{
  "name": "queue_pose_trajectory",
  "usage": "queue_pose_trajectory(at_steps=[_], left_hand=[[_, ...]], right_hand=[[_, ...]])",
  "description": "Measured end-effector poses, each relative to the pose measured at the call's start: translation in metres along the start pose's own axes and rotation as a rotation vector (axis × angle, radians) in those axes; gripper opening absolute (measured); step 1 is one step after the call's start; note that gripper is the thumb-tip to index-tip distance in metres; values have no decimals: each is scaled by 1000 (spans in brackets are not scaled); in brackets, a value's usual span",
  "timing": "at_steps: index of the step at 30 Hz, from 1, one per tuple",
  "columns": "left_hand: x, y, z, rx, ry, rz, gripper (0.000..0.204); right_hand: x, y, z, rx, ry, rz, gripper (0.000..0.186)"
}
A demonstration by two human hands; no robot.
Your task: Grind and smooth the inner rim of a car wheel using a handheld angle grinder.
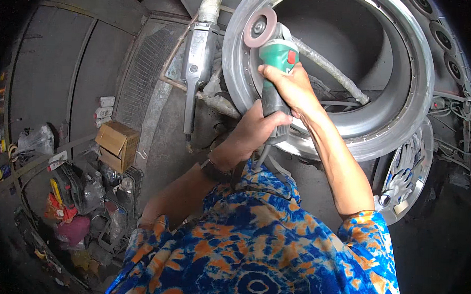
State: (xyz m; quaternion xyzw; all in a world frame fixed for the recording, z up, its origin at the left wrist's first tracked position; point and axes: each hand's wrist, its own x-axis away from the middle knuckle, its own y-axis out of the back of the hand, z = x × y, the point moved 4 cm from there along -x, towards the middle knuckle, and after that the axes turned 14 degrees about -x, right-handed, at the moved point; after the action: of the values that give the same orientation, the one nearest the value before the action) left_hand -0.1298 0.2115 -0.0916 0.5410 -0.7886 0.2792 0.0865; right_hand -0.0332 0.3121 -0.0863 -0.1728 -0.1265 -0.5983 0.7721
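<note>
Your right hand [293, 89] wrapped round green front housing of angle grinder [274, 100], thumb across top, likely to steer head. Left hand [246, 133] curled fully round dark rear body, probably for steadying weight. Grinder held over left side of large metal wheel rim [346, 146]; abrasive disc [259, 27] overlaps rim, contact cannot be told. Power cord [261, 156] trails rearward toward you, presumably away from disc.

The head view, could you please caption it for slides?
Left hand and right hand grip a green angle grinder by a metal ring.
</note>
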Motion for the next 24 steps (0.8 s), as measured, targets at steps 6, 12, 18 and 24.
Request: queue_pose_trajectory(at_steps=[6,12,18,24], left_hand=[[11,-27,60,259,119,75,34],[15,-54,74,472,245,148,35],[10,-9,15,26,85,48,38],[2,-23,48,160,135,122,42]], right_hand=[[20,15,-34,310,-75,-82,70],[31,26,-36,620,-315,58,92],[6,0,-6,179,-14,50,49],[12,19,-24,327,-77,-51,58]])
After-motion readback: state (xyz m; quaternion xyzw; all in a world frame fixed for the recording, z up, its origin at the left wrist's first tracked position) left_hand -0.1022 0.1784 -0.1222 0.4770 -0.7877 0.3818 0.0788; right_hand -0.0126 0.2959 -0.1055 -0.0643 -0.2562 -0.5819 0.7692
